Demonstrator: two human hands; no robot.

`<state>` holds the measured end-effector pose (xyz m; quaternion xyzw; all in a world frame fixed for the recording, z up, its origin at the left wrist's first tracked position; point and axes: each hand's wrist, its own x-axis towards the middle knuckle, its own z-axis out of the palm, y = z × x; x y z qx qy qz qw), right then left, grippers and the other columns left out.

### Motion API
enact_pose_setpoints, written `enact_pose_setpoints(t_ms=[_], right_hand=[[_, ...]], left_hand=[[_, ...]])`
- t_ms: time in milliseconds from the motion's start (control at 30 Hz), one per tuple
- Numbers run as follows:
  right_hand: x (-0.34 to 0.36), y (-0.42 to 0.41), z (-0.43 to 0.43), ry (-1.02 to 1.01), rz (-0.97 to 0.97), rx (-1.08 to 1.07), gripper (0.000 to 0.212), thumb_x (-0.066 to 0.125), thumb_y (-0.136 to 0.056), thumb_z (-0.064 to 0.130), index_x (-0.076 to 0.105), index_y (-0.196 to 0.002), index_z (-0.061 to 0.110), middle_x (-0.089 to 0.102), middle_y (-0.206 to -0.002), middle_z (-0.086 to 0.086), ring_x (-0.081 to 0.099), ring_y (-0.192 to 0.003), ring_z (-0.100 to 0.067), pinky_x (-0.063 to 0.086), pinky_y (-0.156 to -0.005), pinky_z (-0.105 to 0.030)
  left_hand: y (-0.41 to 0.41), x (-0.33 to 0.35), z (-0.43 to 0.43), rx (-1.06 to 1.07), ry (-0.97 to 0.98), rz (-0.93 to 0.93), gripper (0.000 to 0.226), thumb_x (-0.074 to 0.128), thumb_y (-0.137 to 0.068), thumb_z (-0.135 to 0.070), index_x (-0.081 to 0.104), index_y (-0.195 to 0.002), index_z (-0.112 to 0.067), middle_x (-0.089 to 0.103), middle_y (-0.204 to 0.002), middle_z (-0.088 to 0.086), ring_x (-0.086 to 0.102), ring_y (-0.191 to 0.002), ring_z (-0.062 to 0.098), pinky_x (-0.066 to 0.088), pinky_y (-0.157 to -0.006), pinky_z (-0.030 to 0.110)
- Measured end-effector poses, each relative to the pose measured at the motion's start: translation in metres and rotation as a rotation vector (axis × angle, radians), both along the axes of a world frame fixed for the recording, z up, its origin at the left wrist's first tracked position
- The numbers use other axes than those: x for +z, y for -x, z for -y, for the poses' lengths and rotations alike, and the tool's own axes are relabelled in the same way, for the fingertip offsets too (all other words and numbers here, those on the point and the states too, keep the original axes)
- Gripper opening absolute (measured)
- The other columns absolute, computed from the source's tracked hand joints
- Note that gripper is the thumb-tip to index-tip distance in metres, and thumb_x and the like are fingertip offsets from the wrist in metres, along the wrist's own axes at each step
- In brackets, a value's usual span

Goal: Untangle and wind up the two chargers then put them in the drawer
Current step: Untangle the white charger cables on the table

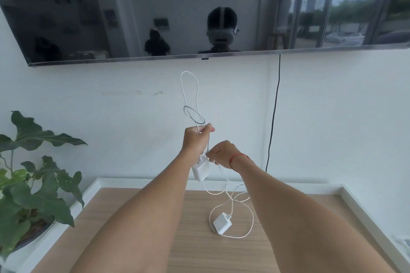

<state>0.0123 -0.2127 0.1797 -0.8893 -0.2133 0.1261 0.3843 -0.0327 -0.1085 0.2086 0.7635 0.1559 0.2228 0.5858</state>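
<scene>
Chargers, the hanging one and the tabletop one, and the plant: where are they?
Hanging charger (200,172): head view, middle of its white body.
Table charger (222,223): head view, its top face.
Plant (44,204): head view, a big leaf.

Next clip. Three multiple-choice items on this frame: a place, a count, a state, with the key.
1. Where does the lower charger brick lie? A) on the wooden tabletop B) in a drawer C) on the floor
2. How many white charger bricks show? A) one B) two C) three
3. What is the left hand doing? A) lying flat B) gripping a white cable C) hanging idle
Key: 1 A, it rests on wood; 2 B, the upper charger brick hangs by the right hand; 3 B, fingers curl round the cable.
</scene>
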Motion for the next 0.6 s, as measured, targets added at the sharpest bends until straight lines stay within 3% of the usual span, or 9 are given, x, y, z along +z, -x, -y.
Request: enact_pose_setpoints(t_ms=[167,233,267,300,333,367,400,467,600], right_hand=[[0.001,-0.003,-0.002,-0.037,-0.005,0.0,0.02,0.038,-0.094,0.018,0.055,-0.085,0.011,0.071,-0.087,-0.008,0.067,-0.081,-0.024,0.053,-0.079,-0.037],[0.005,-0.004,-0.002,-0.159,-0.045,-0.033,0.02,0.03,-0.097,0.015,0.047,-0.088,0.01,0.072,-0.086,-0.012,0.068,-0.076,-0.024,0.054,-0.073,-0.035],[0.009,-0.004,-0.001,-0.204,-0.062,-0.047,0.021,0.028,-0.097,0.014,0.045,-0.085,0.01,0.071,-0.083,-0.013,0.068,-0.074,-0.025,0.054,-0.07,-0.034],[0.013,-0.004,-0.001,-0.248,-0.07,-0.051,0.022,0.028,-0.097,0.013,0.044,-0.083,0.011,0.071,-0.082,-0.013,0.068,-0.073,-0.025,0.054,-0.069,-0.033],[0.018,-0.005,-0.001,-0.282,-0.07,-0.049,0.024,0.028,-0.097,0.012,0.044,-0.081,0.011,0.071,-0.082,-0.015,0.068,-0.073,-0.026,0.055,-0.069,-0.033],[0.022,-0.007,0.0,-0.308,-0.066,-0.046,0.025,0.027,-0.097,0.012,0.045,-0.08,0.011,0.071,-0.083,-0.016,0.069,-0.073,-0.027,0.055,-0.069,-0.033],[0.027,-0.008,0.0,-0.323,-0.062,-0.045,0.025,0.028,-0.097,0.012,0.046,-0.08,0.01,0.071,-0.083,-0.017,0.069,-0.073,-0.028,0.055,-0.067,-0.032],[0.035,-0.013,0.001,-0.324,-0.056,-0.043,0.018,0.032,-0.098,0.012,0.047,-0.089,0.008,0.07,-0.078,-0.016,0.068,-0.068,-0.027,0.054,-0.062,-0.029],[0.047,-0.019,0.001,-0.331,-0.048,-0.044,0.006,0.042,-0.096,0.005,0.047,-0.096,0.008,0.067,-0.066,-0.008,0.065,-0.052,-0.02,0.052,-0.059,-0.029]], left_hand=[[0.003,-0.003,-0.009,-0.023,-0.047,-0.065,0.028,0.056,-0.092,-0.038,0.068,-0.087,-0.013,0.033,-0.051,0.008,0.037,-0.046,0.025,0.029,-0.047,0.025],[0.002,-0.011,-0.013,-0.017,-0.102,-0.111,0.035,0.057,-0.091,-0.04,0.07,-0.102,-0.01,0.061,-0.078,0.03,0.063,-0.075,0.044,0.042,-0.048,0.028],[0.004,-0.014,-0.015,-0.005,-0.114,-0.122,0.035,0.057,-0.091,-0.039,0.07,-0.109,-0.012,0.066,-0.099,0.028,0.064,-0.094,0.044,0.049,-0.05,0.032],[0.005,-0.016,-0.015,-0.006,-0.123,-0.132,0.034,0.058,-0.091,-0.035,0.07,-0.112,-0.011,0.068,-0.101,0.025,0.065,-0.095,0.041,0.05,-0.051,0.032],[0.006,-0.018,-0.015,-0.018,-0.124,-0.146,0.032,0.059,-0.091,-0.03,0.07,-0.111,-0.008,0.071,-0.083,0.02,0.069,-0.076,0.035,0.047,-0.047,0.029],[0.008,-0.019,-0.014,-0.028,-0.112,-0.166,0.029,0.06,-0.09,-0.026,0.07,-0.107,-0.005,0.063,-0.059,0.009,0.059,-0.051,0.025,0.039,-0.041,0.022],[0.008,-0.021,-0.014,-0.036,-0.088,-0.185,0.026,0.062,-0.089,-0.026,0.071,-0.104,-0.006,0.046,-0.049,0.001,0.04,-0.04,0.017,0.028,-0.04,0.019],[0.005,-0.023,-0.015,-0.061,-0.038,-0.21,0.018,0.064,-0.089,-0.028,0.07,-0.097,-0.012,0.03,-0.053,-0.002,0.023,-0.044,0.015,0.018,-0.045,0.021],[0.002,-0.022,-0.013,-0.089,-0.03,-0.218,0.01,0.061,-0.09,-0.022,0.062,-0.084,-0.014,0.026,-0.05,-0.003,0.019,-0.041,0.014,0.015,-0.043,0.019]])
